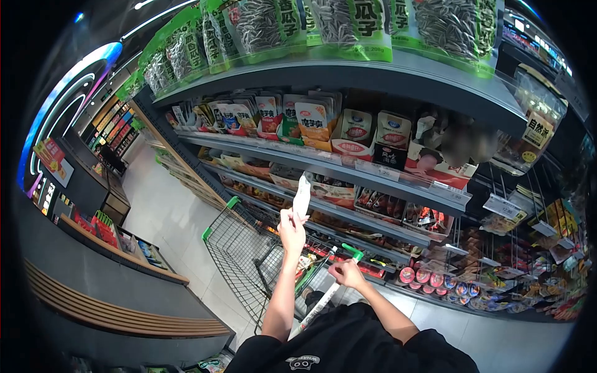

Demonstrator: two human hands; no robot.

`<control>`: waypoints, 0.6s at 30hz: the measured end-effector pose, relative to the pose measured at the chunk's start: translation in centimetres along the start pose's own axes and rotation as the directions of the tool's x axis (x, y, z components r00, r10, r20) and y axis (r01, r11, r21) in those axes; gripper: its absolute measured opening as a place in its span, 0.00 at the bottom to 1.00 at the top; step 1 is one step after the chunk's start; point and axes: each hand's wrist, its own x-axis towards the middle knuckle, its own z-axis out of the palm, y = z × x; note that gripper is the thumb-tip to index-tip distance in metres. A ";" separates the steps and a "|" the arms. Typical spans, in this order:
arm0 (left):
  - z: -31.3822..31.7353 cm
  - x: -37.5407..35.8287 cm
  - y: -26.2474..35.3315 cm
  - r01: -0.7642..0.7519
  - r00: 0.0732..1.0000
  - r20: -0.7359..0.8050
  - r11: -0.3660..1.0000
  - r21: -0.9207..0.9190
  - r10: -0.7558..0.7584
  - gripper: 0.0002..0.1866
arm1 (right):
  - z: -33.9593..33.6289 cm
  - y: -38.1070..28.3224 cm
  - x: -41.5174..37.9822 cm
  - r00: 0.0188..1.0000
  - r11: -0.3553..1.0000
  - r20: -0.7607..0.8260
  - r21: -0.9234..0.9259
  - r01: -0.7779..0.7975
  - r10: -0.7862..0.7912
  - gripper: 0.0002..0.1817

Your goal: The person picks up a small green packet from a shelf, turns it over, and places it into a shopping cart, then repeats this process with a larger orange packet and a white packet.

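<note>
My left hand (pixel 291 231) is raised in front of the shelves, its fingers closed around the lower end of a slim, pale packet (pixel 301 195). The packet points upward; its print is too faint to read. Lower down and to the right, my right hand (pixel 348 273) is closed on the white shopping cart handle (pixel 318 307), close to its green end. The wire shopping cart (pixel 239 258) stands before me, with a few small colourful packages (pixel 306 264) in it near the handle.
A shelf unit (pixel 323 163) with boxed snack packets fills the view ahead. Green bags of seeds (pixel 261 28) stand on its top shelf. More packs hang on hooks (pixel 497 205) at the right. A dark counter (pixel 124 298) with slats borders the aisle floor (pixel 165 205) at left.
</note>
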 end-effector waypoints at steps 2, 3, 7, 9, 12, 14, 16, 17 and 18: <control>-0.6 -2.7 -1.2 0.190 0.982 0.058 0.939 -0.288 -0.181 0.07 | -1.6 -2.6 1.0 0.993 0.974 -0.063 0.212 -0.085 0.100 0.13; -0.8 -3.8 -1.2 0.318 0.948 0.111 0.855 -0.411 -0.299 0.06 | -1.2 -1.6 2.0 0.987 0.927 -0.057 0.356 -0.118 0.148 0.15; -1.3 -8.2 -0.2 0.595 0.790 0.322 0.526 -0.608 -0.522 0.06 | -3.6 -4.5 3.8 0.974 0.590 0.106 0.781 -0.206 0.199 0.22; -1.3 -9.7 -0.2 0.630 0.766 0.358 0.513 -0.584 -0.534 0.07 | -4.3 -6.2 4.1 0.977 0.548 0.103 0.814 -0.191 0.188 0.22; -1.1 -11.1 -0.1 0.653 0.747 0.384 0.497 -0.571 -0.542 0.07 | -3.8 -5.8 4.5 0.985 0.563 0.030 0.817 -0.123 0.173 0.19; -1.1 -11.5 0.5 0.671 0.728 0.425 0.434 -0.601 -0.537 0.08 | -4.0 -6.5 4.5 0.987 0.617 -0.026 0.783 -0.076 0.156 0.18; -1.1 -11.8 0.4 0.682 0.720 0.440 0.428 -0.593 -0.537 0.07 | -4.5 -7.8 4.5 0.982 0.568 -0.043 0.820 -0.072 0.186 0.15; -1.2 -12.0 0.3 0.690 0.714 0.456 0.419 -0.591 -0.532 0.07 | -4.4 -7.5 4.6 0.981 0.602 -0.061 0.796 -0.064 0.185 0.14; -1.2 -12.1 0.2 0.697 0.707 0.471 0.410 -0.588 -0.527 0.07 | -4.3 -7.3 4.6 0.980 0.636 -0.079 0.770 -0.057 0.184 0.14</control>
